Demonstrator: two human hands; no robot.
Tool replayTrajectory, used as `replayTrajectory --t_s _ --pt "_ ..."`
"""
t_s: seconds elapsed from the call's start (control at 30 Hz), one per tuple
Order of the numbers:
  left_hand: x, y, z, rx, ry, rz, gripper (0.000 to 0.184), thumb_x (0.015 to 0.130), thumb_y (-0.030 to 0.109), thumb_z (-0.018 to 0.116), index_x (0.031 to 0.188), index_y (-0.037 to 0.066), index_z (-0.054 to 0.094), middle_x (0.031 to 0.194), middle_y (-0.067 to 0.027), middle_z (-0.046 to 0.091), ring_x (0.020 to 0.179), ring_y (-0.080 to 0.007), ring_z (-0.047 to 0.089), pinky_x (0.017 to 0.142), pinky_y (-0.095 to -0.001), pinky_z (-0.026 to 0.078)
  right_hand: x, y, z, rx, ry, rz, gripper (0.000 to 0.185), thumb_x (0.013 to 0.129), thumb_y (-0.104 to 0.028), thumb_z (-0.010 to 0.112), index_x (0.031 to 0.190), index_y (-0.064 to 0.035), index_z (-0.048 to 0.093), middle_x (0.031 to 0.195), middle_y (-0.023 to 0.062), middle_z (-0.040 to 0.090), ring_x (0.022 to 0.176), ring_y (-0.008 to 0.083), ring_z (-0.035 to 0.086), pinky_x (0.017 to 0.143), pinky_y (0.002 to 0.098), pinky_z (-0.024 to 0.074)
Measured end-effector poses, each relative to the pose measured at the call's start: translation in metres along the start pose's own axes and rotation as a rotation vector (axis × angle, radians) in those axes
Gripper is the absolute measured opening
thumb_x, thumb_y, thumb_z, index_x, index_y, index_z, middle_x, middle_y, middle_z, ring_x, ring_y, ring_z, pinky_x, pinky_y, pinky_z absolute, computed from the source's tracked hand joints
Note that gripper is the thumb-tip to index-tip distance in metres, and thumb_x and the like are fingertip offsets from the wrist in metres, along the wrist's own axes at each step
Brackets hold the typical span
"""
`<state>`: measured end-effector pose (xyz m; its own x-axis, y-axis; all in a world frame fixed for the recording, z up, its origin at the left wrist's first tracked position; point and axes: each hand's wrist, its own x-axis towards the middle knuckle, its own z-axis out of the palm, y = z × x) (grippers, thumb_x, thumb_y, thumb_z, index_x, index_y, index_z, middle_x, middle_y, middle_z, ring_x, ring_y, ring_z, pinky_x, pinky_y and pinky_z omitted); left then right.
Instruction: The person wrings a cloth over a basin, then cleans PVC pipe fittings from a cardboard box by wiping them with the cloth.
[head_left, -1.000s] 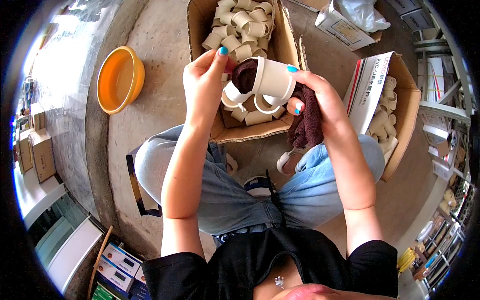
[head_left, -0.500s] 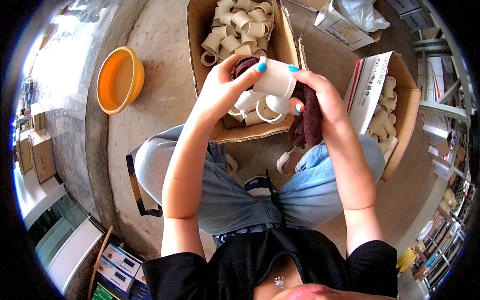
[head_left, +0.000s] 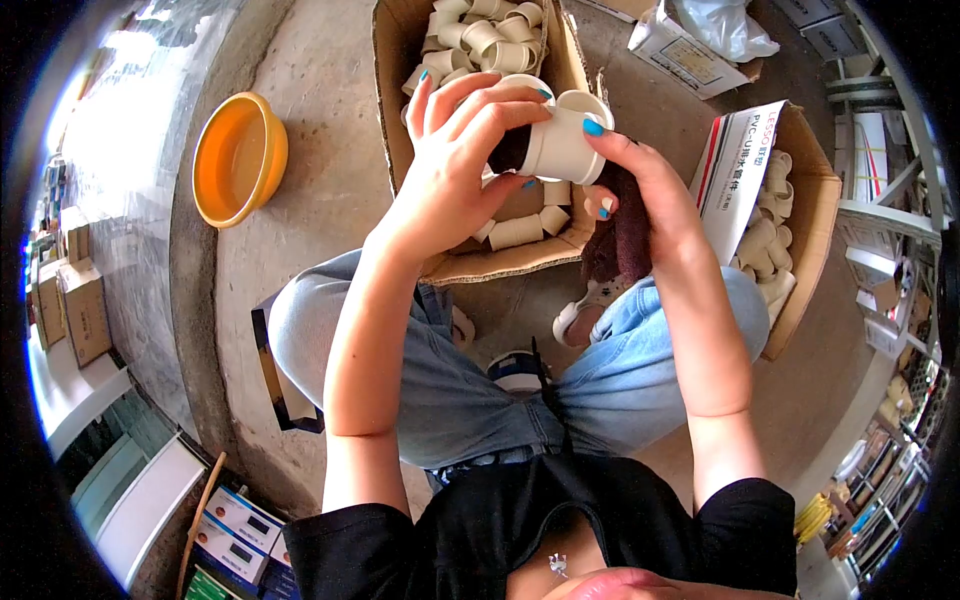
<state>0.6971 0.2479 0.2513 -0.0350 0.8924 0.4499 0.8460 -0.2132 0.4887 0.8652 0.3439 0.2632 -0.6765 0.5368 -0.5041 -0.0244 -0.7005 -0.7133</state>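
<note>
A white PVC pipe fitting (head_left: 565, 148) with several round openings is held up between my hands, over the near end of a cardboard box. My left hand (head_left: 455, 140) curls over its left end, with some fingers along the top. My right hand (head_left: 655, 190) grips the right side, thumb pressed on the white wall. Dark brown cloth (head_left: 625, 230) hangs from my right hand. More of the cloth shows dark at the fitting's left end, beside my left fingers. Part of the fitting is hidden behind my fingers.
The open cardboard box (head_left: 500, 268) holds many cream pipe fittings (head_left: 482, 38). To the right stands another box (head_left: 815, 240) of fittings with a printed flap. An orange basin (head_left: 205, 165) sits on the floor at left. A carton with a plastic bag (head_left: 725, 30) is at upper right.
The fitting has been turned, so its openings now face up and away. My left hand has shifted from a thumb hold to fingers laid over the top.
</note>
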Motion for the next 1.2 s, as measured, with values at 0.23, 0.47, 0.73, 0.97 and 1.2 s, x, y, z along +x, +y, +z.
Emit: replayTrajectory --t_s 0.23,0.47,0.73,0.97,1.2 --pt "-0.008 -0.012 0.007 -0.672 -0.141 -0.542 0.056 0.070 0.033 0.070 0.116 0.007 0.051 0.105 -0.0104 0.056 0.105 -0.0232 0.046 0.094 -0.0351 0.029 0.001 -0.002 -0.003 -0.324 0.013 -0.187 0.023 0.074 -0.020 0.067 0.088 -0.0021 0.062 0.064 -0.0006 0.056 0.047 0.0055 0.048 0.044 0.0185 0.0381" --pt "-0.002 0.001 0.000 -0.145 -0.054 -0.195 0.058 0.061 0.015 0.074 0.114 0.008 0.052 0.104 -0.0094 0.055 0.100 -0.0254 0.048 0.092 -0.0363 0.034 -0.001 0.001 -0.002 -0.314 0.032 -0.113 0.027 0.072 -0.024 0.067 0.087 -0.0022 0.062 0.063 -0.0001 0.056 0.048 0.0056 0.049 0.045 0.0189 0.0378" --pt "-0.009 0.002 0.018 0.390 0.182 0.175 0.049 0.055 0.007 0.066 0.101 0.019 0.055 0.112 0.0071 0.052 0.105 -0.0179 0.044 0.096 -0.0433 0.016 0.002 -0.002 -0.002 -0.156 0.006 0.019 0.027 0.075 -0.026 0.066 0.088 -0.0020 0.062 0.064 -0.0002 0.056 0.049 0.0061 0.049 0.045 0.0192 0.0375" --pt "-0.009 -0.017 0.005 -0.565 -0.059 -0.376 0.067 0.058 0.033 0.075 0.116 0.010 0.050 0.103 -0.0078 0.057 0.105 -0.0260 0.045 0.098 -0.0395 0.020 -0.004 -0.003 0.003 -0.353 -0.038 -0.239 0.025 0.074 -0.019 0.068 0.090 0.0001 0.062 0.066 0.0000 0.057 0.050 0.0055 0.049 0.046 0.0186 0.0380" --pt "-0.004 -0.002 0.005 -0.198 0.070 -0.144 0.061 0.054 0.022 0.075 0.109 0.009 0.053 0.102 -0.0084 0.056 0.105 -0.0274 0.045 0.098 -0.0410 0.021 -0.004 -0.002 0.001 -0.378 -0.035 -0.252 0.029 0.075 -0.020 0.068 0.095 0.0012 0.061 0.070 0.0011 0.058 0.053 0.0052 0.049 0.048 0.0187 0.0393"
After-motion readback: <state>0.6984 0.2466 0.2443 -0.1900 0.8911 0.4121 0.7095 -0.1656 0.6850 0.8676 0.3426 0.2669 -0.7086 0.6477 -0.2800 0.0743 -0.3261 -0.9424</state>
